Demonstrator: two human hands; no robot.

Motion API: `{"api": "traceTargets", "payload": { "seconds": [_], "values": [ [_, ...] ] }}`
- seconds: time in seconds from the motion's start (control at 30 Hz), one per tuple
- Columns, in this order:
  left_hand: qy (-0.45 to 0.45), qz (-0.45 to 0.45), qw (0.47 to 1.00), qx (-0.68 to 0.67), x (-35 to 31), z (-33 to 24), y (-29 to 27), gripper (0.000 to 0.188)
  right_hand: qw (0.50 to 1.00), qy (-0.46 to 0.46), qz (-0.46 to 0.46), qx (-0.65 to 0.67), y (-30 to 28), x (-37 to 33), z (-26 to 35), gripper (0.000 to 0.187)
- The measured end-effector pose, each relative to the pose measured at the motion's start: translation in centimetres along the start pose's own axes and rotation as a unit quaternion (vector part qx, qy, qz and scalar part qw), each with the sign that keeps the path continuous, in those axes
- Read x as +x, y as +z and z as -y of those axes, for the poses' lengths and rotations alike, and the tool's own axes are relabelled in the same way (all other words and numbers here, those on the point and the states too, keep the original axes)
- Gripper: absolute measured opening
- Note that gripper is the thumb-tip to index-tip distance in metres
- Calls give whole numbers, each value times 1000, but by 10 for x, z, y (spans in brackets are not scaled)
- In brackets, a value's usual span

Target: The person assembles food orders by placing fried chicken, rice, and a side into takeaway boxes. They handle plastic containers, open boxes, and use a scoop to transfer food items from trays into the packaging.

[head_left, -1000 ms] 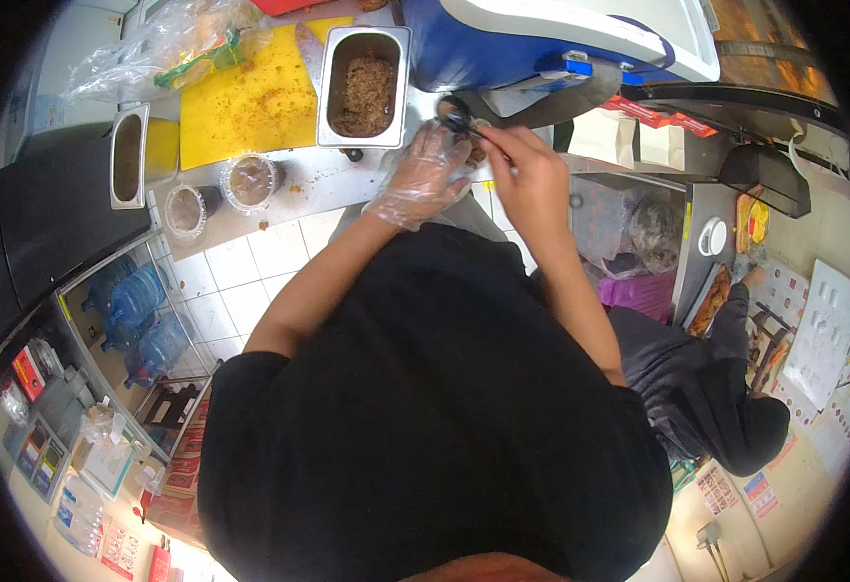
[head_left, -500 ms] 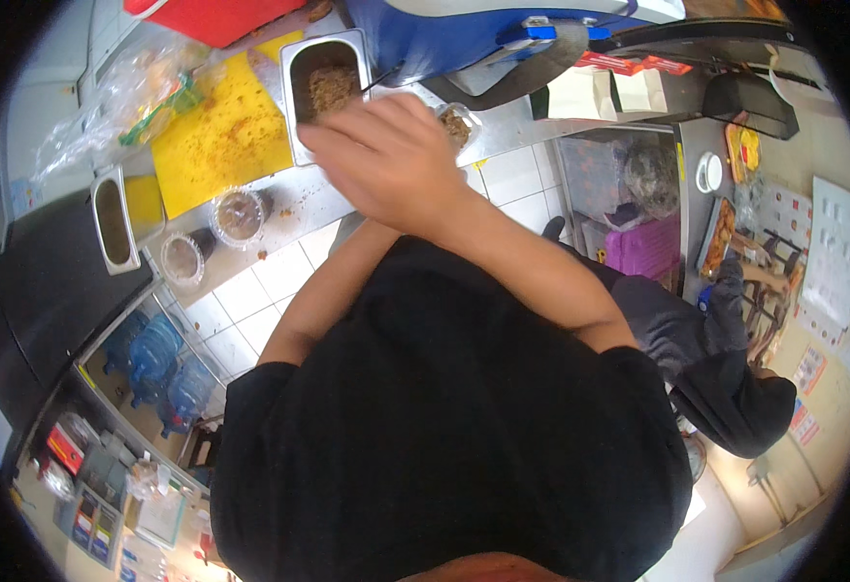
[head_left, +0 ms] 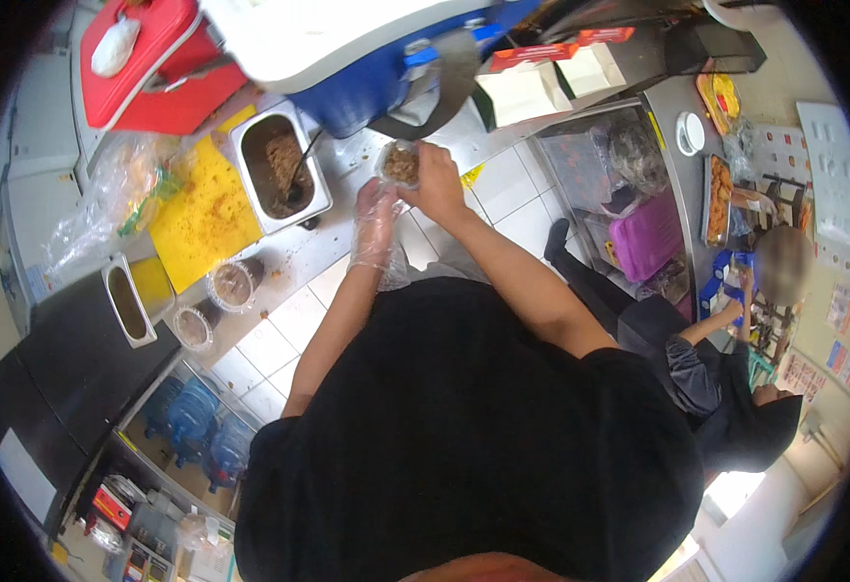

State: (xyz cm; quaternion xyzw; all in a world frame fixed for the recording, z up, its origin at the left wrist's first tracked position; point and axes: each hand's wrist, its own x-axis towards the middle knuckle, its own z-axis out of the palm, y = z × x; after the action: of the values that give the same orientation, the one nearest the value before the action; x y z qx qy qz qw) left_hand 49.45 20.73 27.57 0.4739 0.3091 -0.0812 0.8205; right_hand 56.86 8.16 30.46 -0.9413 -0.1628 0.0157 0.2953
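Observation:
A small clear plastic cup with brown crumbly food in it is between my hands at the counter's near edge. My right hand grips its right side with bent fingers. My left hand, in a clear plastic glove, has its fingers against the cup's lower left side; the cup's underside is hidden. To the left, a deep steel pan holds more brown crumbly food. A dark-handled utensil leans in that pan, its lower end in the food.
A crumb-strewn yellow board lies left of the pan, with clear plastic bags beyond. Two lidded tubs stand at the counter edge. A blue cooler and red cooler stand behind. Another person works at the right.
My right hand has gone from beside the pan, above my left forearm, to the cup. My gloved left hand, hidden before, now shows at the cup. The view has shifted.

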Motion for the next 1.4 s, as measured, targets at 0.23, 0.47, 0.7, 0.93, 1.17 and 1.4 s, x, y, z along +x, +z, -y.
{"api": "traceTargets", "payload": {
  "seconds": [0.23,0.47,0.7,0.93,1.17,1.4],
  "values": [
    [-21,-6,996,91,1,9,17,32,988,11,49,149,-33,-24,-29,75],
    [38,96,961,255,-49,47,170,33,993,23,-27,108,-145,-101,-131,90],
    [4,349,863,367,-50,133,385,64,948,216,-219,78,-274,-189,-282,88],
    [79,508,689,510,-46,153,524,47,746,521,-411,-57,-354,-297,-430,92],
    [158,607,571,530,-10,188,663,42,678,617,-392,-74,-386,-360,-522,103],
    [476,639,276,537,-27,239,793,42,657,553,-500,-114,-391,-351,-494,96]
  ]
}}
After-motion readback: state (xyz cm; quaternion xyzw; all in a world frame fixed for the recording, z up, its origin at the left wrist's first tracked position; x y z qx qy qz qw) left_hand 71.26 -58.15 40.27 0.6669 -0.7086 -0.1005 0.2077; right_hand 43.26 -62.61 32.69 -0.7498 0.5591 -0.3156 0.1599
